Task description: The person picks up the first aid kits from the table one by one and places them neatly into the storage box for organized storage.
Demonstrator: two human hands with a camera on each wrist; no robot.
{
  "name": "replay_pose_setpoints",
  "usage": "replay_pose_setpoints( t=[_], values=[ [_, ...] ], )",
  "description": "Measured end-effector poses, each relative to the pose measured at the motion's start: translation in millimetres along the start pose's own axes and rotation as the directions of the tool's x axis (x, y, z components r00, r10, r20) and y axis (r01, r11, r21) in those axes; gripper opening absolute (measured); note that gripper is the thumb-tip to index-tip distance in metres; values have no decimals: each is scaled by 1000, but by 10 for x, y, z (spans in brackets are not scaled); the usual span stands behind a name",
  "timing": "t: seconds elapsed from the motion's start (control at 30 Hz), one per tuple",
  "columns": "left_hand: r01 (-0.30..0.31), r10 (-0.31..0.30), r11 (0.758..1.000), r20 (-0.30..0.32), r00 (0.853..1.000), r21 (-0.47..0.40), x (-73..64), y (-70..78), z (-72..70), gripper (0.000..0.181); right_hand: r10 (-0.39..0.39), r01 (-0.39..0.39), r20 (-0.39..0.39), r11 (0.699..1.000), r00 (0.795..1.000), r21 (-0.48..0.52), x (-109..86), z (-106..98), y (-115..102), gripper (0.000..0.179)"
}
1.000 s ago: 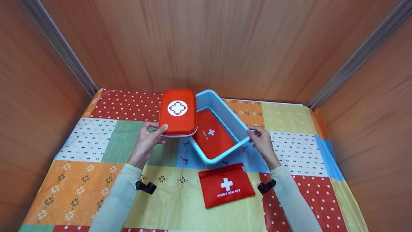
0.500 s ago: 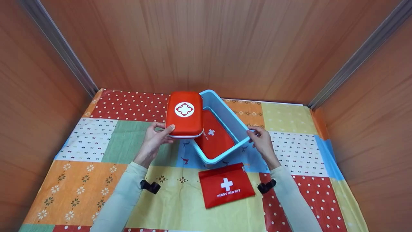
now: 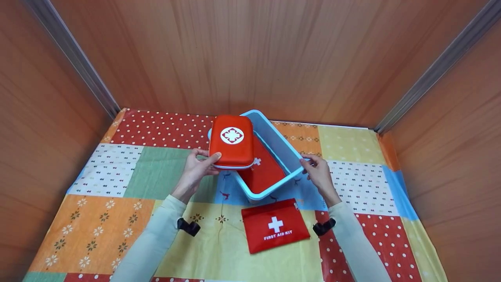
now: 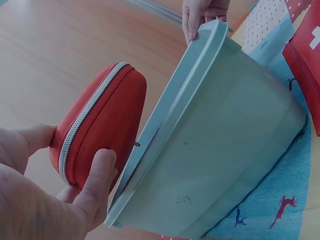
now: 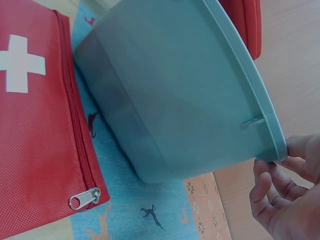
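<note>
My left hand (image 3: pixel 197 166) holds a red zippered first aid case (image 3: pixel 235 150) by its near left corner, thumb on top and fingers beneath. The case, marked with a white cross emblem, is over the left part of a light blue plastic bin (image 3: pixel 280 137). In the left wrist view the case (image 4: pixel 107 120) is beside the bin's rim. Inside the bin lies a flat red first aid pouch (image 3: pixel 266 174), partly hidden by the case. My right hand (image 3: pixel 319 172) pinches the bin's right corner; the right wrist view shows thumb and fingers at the rim (image 5: pixel 272 135).
A red zippered pouch (image 3: pixel 276 227) lettered FIRST AID KIT lies on the patchwork tablecloth (image 3: pixel 188 246), just in front of the bin. Wood-grain panels (image 3: pixel 250 58) stand at the back and both sides.
My left hand has carried the first aid case rightward and slightly nearer, so it covers more of the bin and the pouch inside. The right hand and bin have stayed put.
</note>
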State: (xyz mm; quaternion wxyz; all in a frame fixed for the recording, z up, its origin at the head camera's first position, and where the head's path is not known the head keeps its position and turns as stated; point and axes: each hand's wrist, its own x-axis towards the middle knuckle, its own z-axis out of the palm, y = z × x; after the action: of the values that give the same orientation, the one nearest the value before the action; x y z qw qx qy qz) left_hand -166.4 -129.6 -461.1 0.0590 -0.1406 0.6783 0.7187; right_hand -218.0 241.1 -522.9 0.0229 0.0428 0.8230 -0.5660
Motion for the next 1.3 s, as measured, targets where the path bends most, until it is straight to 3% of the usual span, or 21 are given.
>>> replay_pose_setpoints(
  t=[0.5, 0.8, 1.3],
  values=[
    [-80, 78, 996, 41, 996, 29, 21, 44, 201, 52, -25, 25, -2, 1000, 1000, 19, 17, 4, 9, 32],
    [-53, 49, 995, 54, 997, 80, 34, 73, 324, 47, -24, 24, -9, 1000, 1000, 5, 4, 8, 5, 27],
    [-20, 17, 999, 69, 997, 41, 96, 142, 583, 41, -30, 30, -12, 999, 999, 19, -3, 6, -1, 26]
  ],
)
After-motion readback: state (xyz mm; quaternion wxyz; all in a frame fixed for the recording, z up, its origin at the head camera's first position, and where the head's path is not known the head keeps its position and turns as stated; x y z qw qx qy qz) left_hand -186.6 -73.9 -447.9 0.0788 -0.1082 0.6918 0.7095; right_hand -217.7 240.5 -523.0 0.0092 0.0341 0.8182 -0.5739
